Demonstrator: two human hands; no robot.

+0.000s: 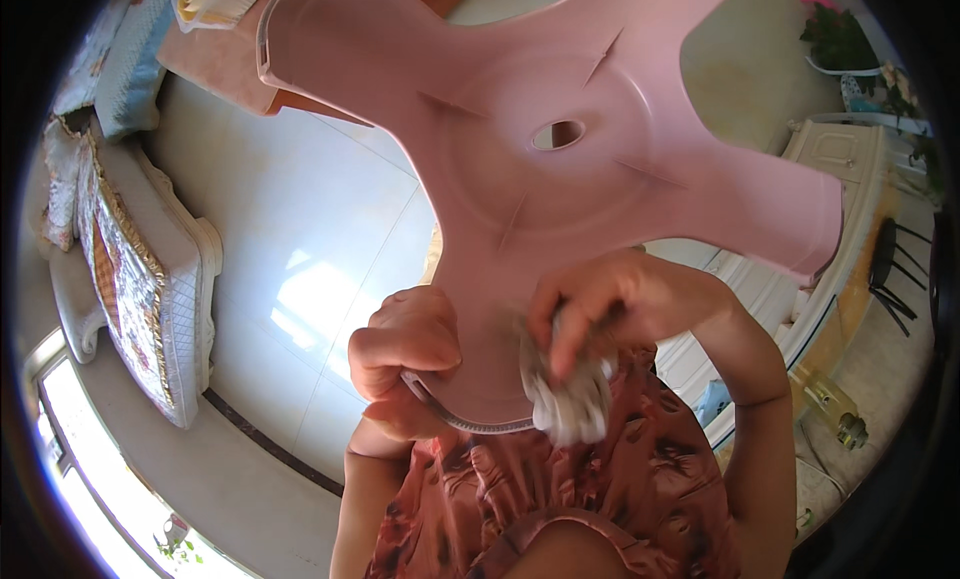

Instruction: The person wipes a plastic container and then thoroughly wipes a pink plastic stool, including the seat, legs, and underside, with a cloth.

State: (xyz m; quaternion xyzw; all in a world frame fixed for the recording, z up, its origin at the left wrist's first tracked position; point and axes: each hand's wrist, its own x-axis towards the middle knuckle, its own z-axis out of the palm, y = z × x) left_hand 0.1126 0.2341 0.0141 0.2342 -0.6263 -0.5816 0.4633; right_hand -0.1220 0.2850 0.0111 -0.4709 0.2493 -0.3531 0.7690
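A pink plastic stool (490, 169) is held up in front of me, its hollow underside with thin ribs facing me and an oval hole at the centre. Its nearest leg points down toward my chest. My left hand (405, 349) is closed around the left edge of that leg, close to its end. In my right hand (620, 294) is a crumpled greyish-white cloth (570, 394), pressed against the right side of the same leg. The fingers and part of the cloth are blurred by motion.
A bed with a patterned cover (130, 269) stands at the left on pale floor tiles (300, 189). Beyond the stool's upper left leg is a pinkish-brown surface (215, 69). A white cabinet (835, 149), a leafy plant (840, 39) and a clear bottle (830, 404) are at the right.
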